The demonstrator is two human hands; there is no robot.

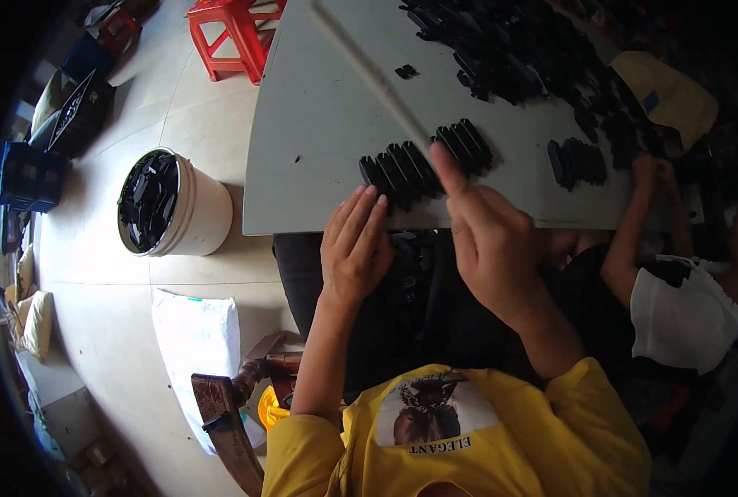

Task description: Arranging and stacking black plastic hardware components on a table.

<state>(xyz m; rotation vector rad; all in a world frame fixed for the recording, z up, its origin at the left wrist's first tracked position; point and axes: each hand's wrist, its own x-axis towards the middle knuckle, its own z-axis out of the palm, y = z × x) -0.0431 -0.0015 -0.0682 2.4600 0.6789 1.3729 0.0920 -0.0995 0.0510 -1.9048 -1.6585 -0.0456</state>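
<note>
A row of long black plastic pieces (399, 168) lies side by side near the front edge of the grey-white table (319, 157). My left hand (354, 248) is at the table's edge, its fingers stretched out and their tips touching or close to the row's near left end. Raised above the row, my right hand (495, 240) is closed around a thin pale stick (370, 76). Its index finger lies along the stick, which points up and to the left. The stick and hand cover the middle of the row.
A large heap of black pieces (518, 50) covers the far right of the table. Another person's hand (646, 170) is near a second short row (576, 162). A white bucket (203, 207) full of black pieces stands on the floor left, with a red stool (232, 37) behind.
</note>
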